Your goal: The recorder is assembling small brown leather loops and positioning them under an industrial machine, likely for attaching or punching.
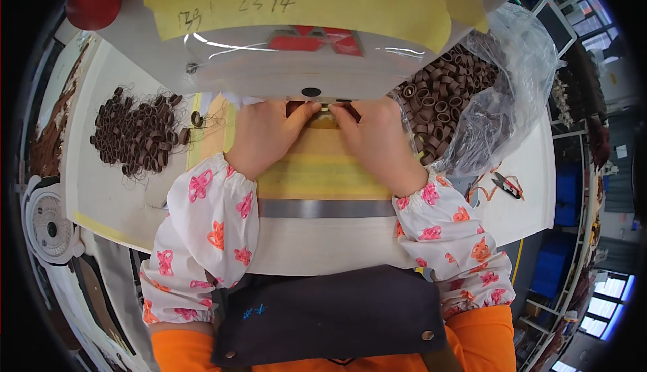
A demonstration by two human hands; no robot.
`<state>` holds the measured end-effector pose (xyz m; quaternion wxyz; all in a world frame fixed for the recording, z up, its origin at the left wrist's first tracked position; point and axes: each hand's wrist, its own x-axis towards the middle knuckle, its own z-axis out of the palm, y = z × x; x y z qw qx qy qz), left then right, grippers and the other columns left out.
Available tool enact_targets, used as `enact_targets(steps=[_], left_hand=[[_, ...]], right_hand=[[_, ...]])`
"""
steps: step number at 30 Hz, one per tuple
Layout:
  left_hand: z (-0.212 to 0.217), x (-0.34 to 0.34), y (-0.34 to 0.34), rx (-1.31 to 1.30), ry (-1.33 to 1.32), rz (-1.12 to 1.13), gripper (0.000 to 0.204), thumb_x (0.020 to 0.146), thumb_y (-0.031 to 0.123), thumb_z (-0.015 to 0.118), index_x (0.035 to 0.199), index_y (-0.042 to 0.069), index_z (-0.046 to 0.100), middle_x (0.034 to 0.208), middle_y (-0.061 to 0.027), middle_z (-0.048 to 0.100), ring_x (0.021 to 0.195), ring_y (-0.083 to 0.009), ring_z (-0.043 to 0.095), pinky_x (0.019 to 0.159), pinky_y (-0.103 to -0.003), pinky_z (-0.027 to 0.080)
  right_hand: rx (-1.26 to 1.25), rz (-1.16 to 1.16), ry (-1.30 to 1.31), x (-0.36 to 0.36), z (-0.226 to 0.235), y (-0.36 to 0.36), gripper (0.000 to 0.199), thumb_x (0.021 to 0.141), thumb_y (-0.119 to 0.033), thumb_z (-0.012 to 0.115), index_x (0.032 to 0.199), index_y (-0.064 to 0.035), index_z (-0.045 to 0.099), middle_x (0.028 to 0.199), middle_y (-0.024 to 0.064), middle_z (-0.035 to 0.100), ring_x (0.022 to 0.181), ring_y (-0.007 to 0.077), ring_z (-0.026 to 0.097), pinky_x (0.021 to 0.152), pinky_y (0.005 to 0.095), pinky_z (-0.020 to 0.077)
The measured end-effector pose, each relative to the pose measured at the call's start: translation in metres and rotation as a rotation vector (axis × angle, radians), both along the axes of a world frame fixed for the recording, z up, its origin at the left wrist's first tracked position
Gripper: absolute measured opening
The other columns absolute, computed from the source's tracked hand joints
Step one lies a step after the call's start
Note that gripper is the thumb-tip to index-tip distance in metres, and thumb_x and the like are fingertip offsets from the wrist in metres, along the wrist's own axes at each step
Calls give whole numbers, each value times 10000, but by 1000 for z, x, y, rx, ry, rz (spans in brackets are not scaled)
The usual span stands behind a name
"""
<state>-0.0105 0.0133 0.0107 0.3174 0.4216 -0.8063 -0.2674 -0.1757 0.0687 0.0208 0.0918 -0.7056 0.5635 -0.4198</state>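
Left hand (264, 133) is pinching w/ thumb and fingertips at a small brown band (296, 107) right under the machine head (283, 69); right hand (374, 136) is doing the same from the other side, fingertips pressed together on the band's right end; both hands are nearly touching at the middle, knuckles up, just in front of the machine's black knob (311, 91). Band is lying on the yellow plate (317, 166) at the needle area, partly hidden by fingers, so exact shape can't be told. Sleeves (209, 224), white w/ pink and orange print, are resting on the table (317, 251); a grey metal strip (327, 208) is running across betw. the forearms. Left of the hands a pile (138, 133) of brown loops is sitting loose on the table, w/ threads around it; right of the hands a clear bag (499, 102) is holding many more loops (441, 96), just beside the right wrist. Snips (507, 184) w/ orange cord are lying further right; a red knob (94, 1) is sitting top left on the machine; yellow paper (303, 1) is taped over its top. A dark apron (330, 318) is showing at the lower edge.
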Motion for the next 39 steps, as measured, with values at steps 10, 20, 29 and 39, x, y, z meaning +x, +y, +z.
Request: enact_targets(steps=[10,20,29,39], left_hand=[[-2,2,-7,-94,34,-94,208,820,231,620,904,46,665,754,-110,645,663,-258,591,608,-337,452],[-1,6,-7,7,3,-74,243,833,246,635,945,32,656,746,-97,651,615,-173,572,597,-276,442],[-8,6,-9,53,53,-72,268,832,267,645,944,24,664,697,-78,643,594,-120,550,580,-262,435],[1,1,-5,134,-7,-21,331,807,339,666,876,15,677,638,-56,626,558,-90,524,533,-262,417]], right_hand=[[63,-30,42,-2,2,-5,118,733,-46,644,735,1,536,689,157,591,664,352,579,572,427,455],[124,-1,-14,-5,7,-12,135,731,-82,655,716,7,555,624,154,593,587,346,586,541,406,462],[145,-38,10,-6,3,-10,138,727,-102,657,714,-6,558,625,163,586,604,350,586,539,406,460],[117,-81,18,-4,-6,-5,128,754,-115,632,733,-15,556,666,163,597,633,362,583,571,435,465]])
